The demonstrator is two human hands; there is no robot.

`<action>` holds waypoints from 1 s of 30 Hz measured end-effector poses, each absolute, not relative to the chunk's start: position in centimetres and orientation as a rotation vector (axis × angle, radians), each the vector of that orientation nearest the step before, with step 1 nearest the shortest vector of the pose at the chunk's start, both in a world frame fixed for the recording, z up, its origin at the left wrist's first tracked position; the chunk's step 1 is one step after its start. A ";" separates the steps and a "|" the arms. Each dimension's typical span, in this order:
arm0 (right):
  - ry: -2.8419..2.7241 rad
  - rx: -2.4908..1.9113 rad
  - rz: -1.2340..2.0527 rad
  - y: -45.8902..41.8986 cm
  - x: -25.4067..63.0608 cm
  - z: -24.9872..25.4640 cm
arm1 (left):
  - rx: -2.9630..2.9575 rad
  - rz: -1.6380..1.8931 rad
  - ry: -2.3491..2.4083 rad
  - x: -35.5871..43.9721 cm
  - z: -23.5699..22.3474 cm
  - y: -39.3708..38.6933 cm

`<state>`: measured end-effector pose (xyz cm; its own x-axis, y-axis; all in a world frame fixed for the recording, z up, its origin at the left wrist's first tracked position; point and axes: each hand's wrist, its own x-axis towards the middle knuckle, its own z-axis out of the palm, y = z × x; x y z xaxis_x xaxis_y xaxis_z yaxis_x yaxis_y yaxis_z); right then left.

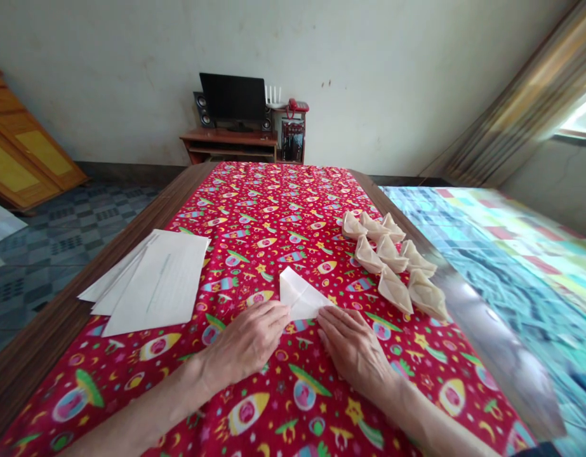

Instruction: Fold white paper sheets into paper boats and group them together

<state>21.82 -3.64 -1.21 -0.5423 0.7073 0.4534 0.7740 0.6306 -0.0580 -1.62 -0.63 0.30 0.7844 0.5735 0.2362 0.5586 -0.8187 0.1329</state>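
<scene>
White in head view: folded paper (299, 293) flat on red patterned cloth (321, 190), touched by left hand (252, 336) at lower left edge and right hand (354, 346) at right corner (impossible to tell whether pinched or merely pressed). Judged mid-fold; next, likely to call for edges kept aligned and firm pressure along the crease.

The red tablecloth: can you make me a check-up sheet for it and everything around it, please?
Surface: red patterned cloth over a brown table.
Job's things: folded paper in the middle; paper sheets left; folded pieces grouped right.
Clutter: pale flat thing at the far left edge, unclear.
Hands: left hand at the folded paper's lower left; right hand at its right corner.
Cables: nothing seen on the cloth.
Surroundings: monitor behind, wooden cabinet left, curtain right.
</scene>
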 end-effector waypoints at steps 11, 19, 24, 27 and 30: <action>-2.187 -1.692 -0.078 -1.2 21.9 -1.1 | 2.762 0.436 0.890 -0.1 0.1 7.0; -2.048 -1.649 0.258 -0.5 22.0 -2.1 | 2.710 0.368 0.869 -0.4 -0.7 8.4; -1.944 -1.632 0.426 0.6 22.0 -1.3 | 2.705 0.435 0.874 -0.3 -0.7 8.3; -1.999 -1.493 0.390 2.2 22.0 -0.7 | 2.691 0.434 0.904 -0.2 -0.8 8.0; -2.112 -1.348 0.365 4.4 21.9 -0.4 | 2.662 0.476 1.046 -0.2 -1.1 7.1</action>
<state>21.88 4.38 -0.40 -0.3036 0.8909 0.3377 0.7257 0.4459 -0.5240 -0.17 7.14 -1.14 0.6905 0.6919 0.2109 0.6132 -0.7146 0.3367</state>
